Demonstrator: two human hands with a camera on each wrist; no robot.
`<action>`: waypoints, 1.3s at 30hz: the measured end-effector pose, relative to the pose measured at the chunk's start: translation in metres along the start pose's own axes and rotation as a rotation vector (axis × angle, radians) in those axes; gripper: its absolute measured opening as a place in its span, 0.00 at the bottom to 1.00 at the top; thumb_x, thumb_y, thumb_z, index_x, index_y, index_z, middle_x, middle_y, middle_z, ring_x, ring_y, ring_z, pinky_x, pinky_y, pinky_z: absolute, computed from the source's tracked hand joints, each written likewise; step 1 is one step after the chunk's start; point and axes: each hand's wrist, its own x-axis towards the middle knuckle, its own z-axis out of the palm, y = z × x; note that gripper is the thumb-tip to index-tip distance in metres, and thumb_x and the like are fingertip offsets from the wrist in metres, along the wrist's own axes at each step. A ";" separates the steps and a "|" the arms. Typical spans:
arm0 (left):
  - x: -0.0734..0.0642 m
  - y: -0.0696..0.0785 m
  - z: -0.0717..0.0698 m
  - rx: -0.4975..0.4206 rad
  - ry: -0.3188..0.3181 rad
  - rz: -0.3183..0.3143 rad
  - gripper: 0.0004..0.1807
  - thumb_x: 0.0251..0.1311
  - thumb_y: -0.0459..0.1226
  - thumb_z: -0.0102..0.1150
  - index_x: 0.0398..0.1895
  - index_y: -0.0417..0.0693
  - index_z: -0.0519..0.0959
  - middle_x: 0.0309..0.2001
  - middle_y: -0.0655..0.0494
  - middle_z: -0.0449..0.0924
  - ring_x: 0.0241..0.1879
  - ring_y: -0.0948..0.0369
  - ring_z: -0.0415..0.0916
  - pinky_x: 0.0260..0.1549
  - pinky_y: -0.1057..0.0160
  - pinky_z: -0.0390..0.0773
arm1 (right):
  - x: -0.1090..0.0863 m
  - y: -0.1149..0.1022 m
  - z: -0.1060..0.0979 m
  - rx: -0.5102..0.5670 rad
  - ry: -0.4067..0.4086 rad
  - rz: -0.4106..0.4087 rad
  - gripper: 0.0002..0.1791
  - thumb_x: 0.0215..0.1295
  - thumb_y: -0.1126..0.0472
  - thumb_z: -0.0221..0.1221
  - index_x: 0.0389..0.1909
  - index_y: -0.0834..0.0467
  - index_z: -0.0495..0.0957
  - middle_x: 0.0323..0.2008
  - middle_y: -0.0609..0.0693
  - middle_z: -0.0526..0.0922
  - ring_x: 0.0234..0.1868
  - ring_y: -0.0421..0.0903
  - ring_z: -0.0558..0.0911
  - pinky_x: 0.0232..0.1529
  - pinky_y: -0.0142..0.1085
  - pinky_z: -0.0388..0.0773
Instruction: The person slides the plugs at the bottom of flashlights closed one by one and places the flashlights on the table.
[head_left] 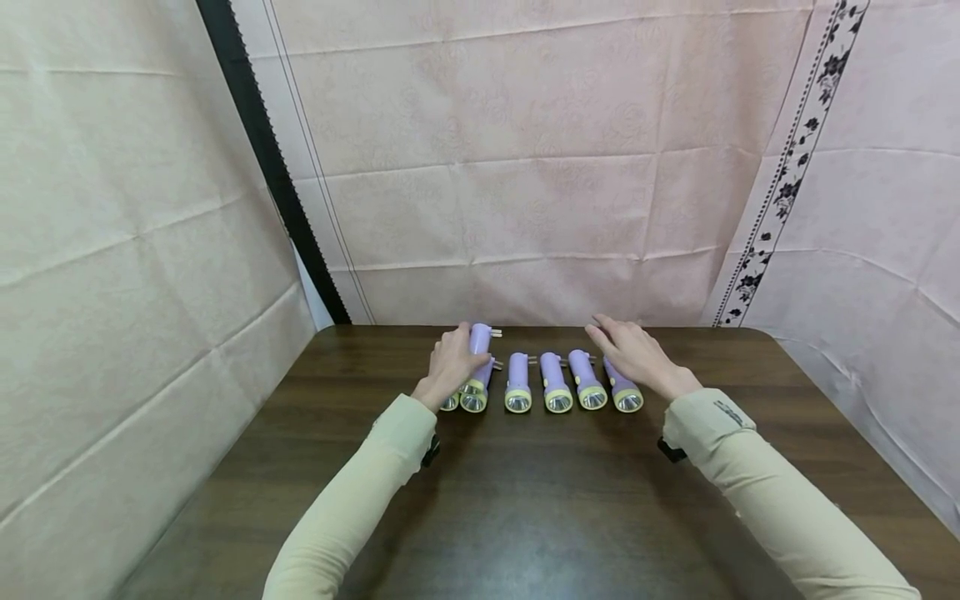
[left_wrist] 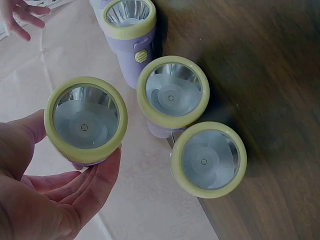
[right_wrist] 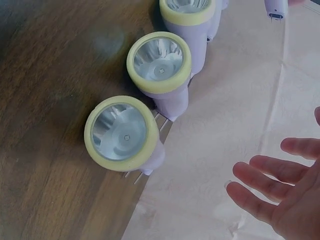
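Note:
In the head view, my left hand (head_left: 448, 365) grips a purple flashlight (head_left: 481, 337) with metal plug prongs, raised over the left end of a row of matching ones. The left wrist view shows its yellow-rimmed lens (left_wrist: 86, 120) facing the camera, thumb on one side and fingers on the other. Two more flashlights, a nearer one (left_wrist: 209, 160) and another (left_wrist: 172, 92), lie beside it. My right hand (head_left: 636, 354) holds nothing; its fingers extend above the rightmost flashlight (head_left: 622, 387). In the right wrist view those fingers (right_wrist: 267, 187) are spread apart from that flashlight (right_wrist: 121, 132).
Along the far part of the brown wooden table (head_left: 525, 508), several flashlights, including a middle one (head_left: 517, 383), lie with lenses toward me. A pale cloth (head_left: 540, 208) hangs behind the table's far edge, with more cloth at both sides.

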 end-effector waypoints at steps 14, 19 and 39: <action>-0.002 0.009 0.004 -0.049 -0.007 0.031 0.28 0.50 0.43 0.71 0.52 0.42 0.73 0.42 0.42 0.82 0.36 0.49 0.82 0.32 0.56 0.81 | 0.004 -0.011 0.003 0.012 -0.011 0.001 0.33 0.76 0.43 0.37 0.68 0.64 0.63 0.65 0.65 0.71 0.65 0.63 0.70 0.64 0.57 0.65; -0.003 0.012 0.007 -0.055 0.005 0.030 0.29 0.49 0.43 0.71 0.53 0.43 0.73 0.42 0.43 0.82 0.38 0.48 0.82 0.34 0.54 0.81 | 0.005 -0.014 0.006 0.018 -0.006 -0.004 0.33 0.76 0.43 0.37 0.68 0.63 0.64 0.64 0.64 0.72 0.64 0.63 0.71 0.63 0.57 0.67; -0.003 0.021 0.011 -0.053 0.028 0.123 0.35 0.47 0.39 0.71 0.61 0.42 0.71 0.47 0.45 0.78 0.46 0.48 0.79 0.44 0.52 0.80 | 0.003 -0.021 0.005 0.030 0.006 -0.018 0.33 0.76 0.42 0.38 0.69 0.61 0.63 0.64 0.63 0.72 0.65 0.62 0.71 0.63 0.57 0.67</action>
